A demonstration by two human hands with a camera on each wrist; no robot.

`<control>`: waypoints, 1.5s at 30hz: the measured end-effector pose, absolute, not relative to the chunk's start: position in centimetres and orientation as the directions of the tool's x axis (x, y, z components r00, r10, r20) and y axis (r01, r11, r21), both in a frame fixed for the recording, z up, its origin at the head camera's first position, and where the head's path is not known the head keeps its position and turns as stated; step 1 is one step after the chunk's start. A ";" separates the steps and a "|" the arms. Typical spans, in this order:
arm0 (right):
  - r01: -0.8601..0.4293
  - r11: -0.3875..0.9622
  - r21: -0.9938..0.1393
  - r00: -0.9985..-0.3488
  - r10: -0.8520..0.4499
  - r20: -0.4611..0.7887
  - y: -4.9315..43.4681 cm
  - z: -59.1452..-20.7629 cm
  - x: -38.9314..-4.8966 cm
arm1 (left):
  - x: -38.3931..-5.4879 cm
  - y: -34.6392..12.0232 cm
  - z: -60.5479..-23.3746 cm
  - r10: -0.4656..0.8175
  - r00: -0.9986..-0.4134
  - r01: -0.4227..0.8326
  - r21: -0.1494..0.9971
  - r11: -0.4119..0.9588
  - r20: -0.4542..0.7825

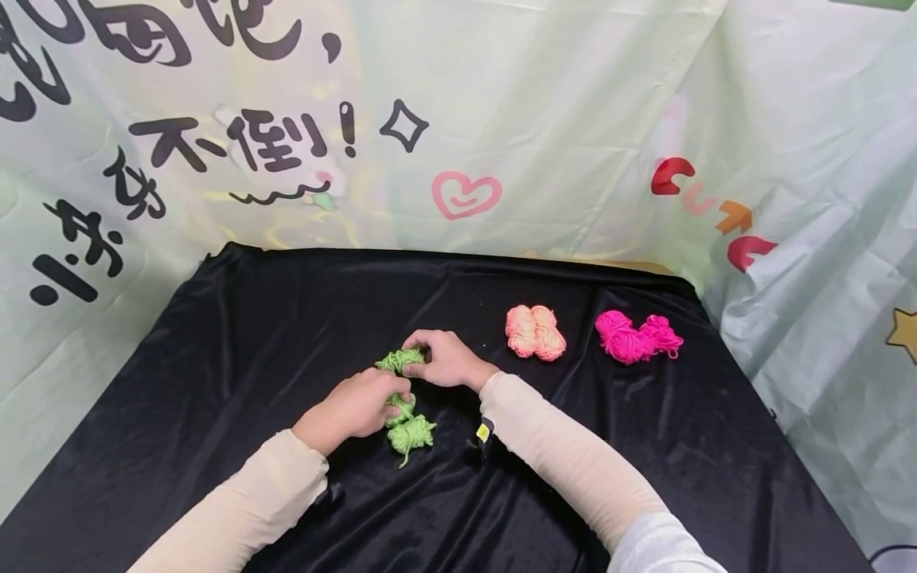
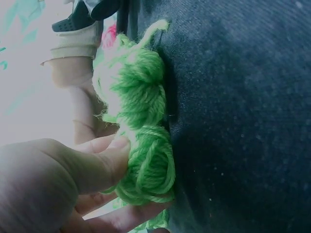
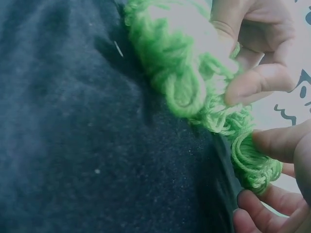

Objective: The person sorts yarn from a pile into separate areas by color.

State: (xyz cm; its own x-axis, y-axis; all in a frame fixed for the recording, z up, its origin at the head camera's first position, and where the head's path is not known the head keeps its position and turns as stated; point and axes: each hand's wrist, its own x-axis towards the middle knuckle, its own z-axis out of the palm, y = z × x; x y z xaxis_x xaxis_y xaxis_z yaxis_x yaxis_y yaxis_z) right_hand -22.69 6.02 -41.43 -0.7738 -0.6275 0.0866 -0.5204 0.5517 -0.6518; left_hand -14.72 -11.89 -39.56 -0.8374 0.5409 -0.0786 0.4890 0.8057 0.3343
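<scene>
Green yarn [image 1: 411,435] in bunched bundles runs in a short row on the black cloth, with a loose tail at its near end. My left hand [image 1: 358,402] pinches the middle bundle [image 2: 153,162] between thumb and fingers, covering part of it in the head view. At the far end, my right hand [image 1: 447,360] holds another bundle [image 3: 255,162], thumb on one side and fingers curled on the other. In the right wrist view both hands hold neighbouring parts of the green yarn.
A peach yarn skein [image 1: 536,333] lies behind and to the right of my hands. Further right is a magenta yarn skein [image 1: 636,337]. Black cloth [image 1: 301,318] with folds covers the table. A pale printed curtain [image 1: 573,119] hangs behind and at the sides.
</scene>
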 end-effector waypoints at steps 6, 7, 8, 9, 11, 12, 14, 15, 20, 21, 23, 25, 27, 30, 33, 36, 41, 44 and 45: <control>-0.529 0.561 -0.637 -0.776 -0.624 0.095 6.0 -41.3 -23.0 | -14.9 -11.8 -39.6 0.550 -0.831 0.499 0.335 0.799 -0.075; -0.527 0.562 -0.637 -0.777 -0.623 0.093 6.0 -41.3 -23.0 | -14.9 -11.9 -39.6 0.551 -0.831 0.499 0.336 0.799 -0.074; -0.524 0.563 -0.639 -0.778 -0.622 0.090 6.0 -41.2 -23.1 | -14.8 -11.9 -39.7 0.551 -0.831 0.498 0.341 0.797 -0.073; -0.522 0.563 -0.641 -0.778 -0.622 0.088 6.0 -41.2 -23.1 | -14.8 -11.9 -39.7 0.554 -0.830 0.500 0.346 0.794 -0.070; -0.519 0.562 -0.644 -0.779 -0.622 0.084 6.0 -41.2 -23.2 | -14.7 -11.9 -39.7 0.563 -0.824 0.509 0.356 0.784 -0.063; -0.518 0.562 -0.645 -0.779 -0.621 0.085 6.1 -41.2 -23.2 | -14.7 -11.9 -39.8 0.572 -0.819 0.519 0.358 0.776 -0.052; -0.519 0.561 -0.645 -0.780 -0.619 0.089 6.1 -41.3 -23.3 | -14.8 -11.9 -39.8 0.593 -0.805 0.544 0.359 0.758 -0.032; -0.520 0.562 -0.643 -0.780 -0.619 0.091 6.1 -41.3 -23.3 | -14.8 -11.9 -39.8 0.603 -0.797 0.556 0.359 0.750 -0.024; -0.520 0.562 -0.643 -0.780 -0.619 0.091 6.1 -41.3 -23.6 | -15.0 -11.8 -39.7 0.623 -0.782 0.580 0.350 0.736 -0.015; -0.519 0.563 -0.643 -0.781 -0.618 0.090 6.1 -41.2 -23.6 | -15.0 -11.8 -39.6 0.624 -0.781 0.580 0.349 0.736 -0.016; -0.516 0.560 -0.648 -0.784 -0.614 0.093 6.1 -41.1 -23.6 | -15.0 -11.8 -39.6 0.625 -0.781 0.581 0.346 0.736 -0.017; -0.514 0.560 -0.649 -0.787 -0.610 0.097 6.1 -41.0 -23.7 | -15.1 -11.8 -39.5 0.625 -0.781 0.582 0.345 0.736 -0.017; -0.514 0.564 -0.646 -0.790 -0.605 0.100 6.1 -40.9 -23.8 | -15.0 -11.8 -39.5 0.623 -0.782 0.580 0.343 0.739 -0.020; -0.511 0.572 -0.641 -0.795 -0.598 0.100 6.1 -41.0 -24.0 | -14.9 -11.8 -39.5 0.623 -0.782 0.581 0.333 0.742 -0.023; -0.507 0.568 -0.649 -0.797 -0.595 0.102 6.0 -41.0 -24.0 | -14.8 -11.8 -39.5 0.627 -0.779 0.590 0.319 0.742 -0.018; -0.500 0.567 -0.655 -0.802 -0.588 0.103 6.0 -41.1 -24.1 | -14.8 -11.8 -39.5 0.629 -0.777 0.592 0.318 0.741 -0.018; -0.483 0.583 -0.653 -0.817 -0.568 0.098 5.9 -41.2 -24.3 | -15.0 -11.9 -39.6 0.634 -0.774 0.592 0.339 0.731 -0.017; -0.479 0.589 -0.651 -0.823 -0.559 0.100 5.8 -41.2 -24.5 | -15.2 -11.9 -39.5 0.633 -0.774 0.589 0.346 0.730 -0.019; -0.479 0.593 -0.647 -0.825 -0.555 0.102 5.8 -41.1 -24.6 | -15.2 -11.9 -39.5 0.633 -0.774 0.588 0.347 0.731 -0.024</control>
State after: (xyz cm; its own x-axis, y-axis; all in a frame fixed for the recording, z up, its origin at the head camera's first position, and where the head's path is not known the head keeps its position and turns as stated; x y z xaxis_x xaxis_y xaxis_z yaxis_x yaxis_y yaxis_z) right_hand -24.57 5.79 -41.13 -0.8253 -0.5555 0.1016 -0.4788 0.5930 -0.6474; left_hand -15.24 -11.94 -39.49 -0.7737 0.6332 -0.0237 0.5876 0.7310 0.3469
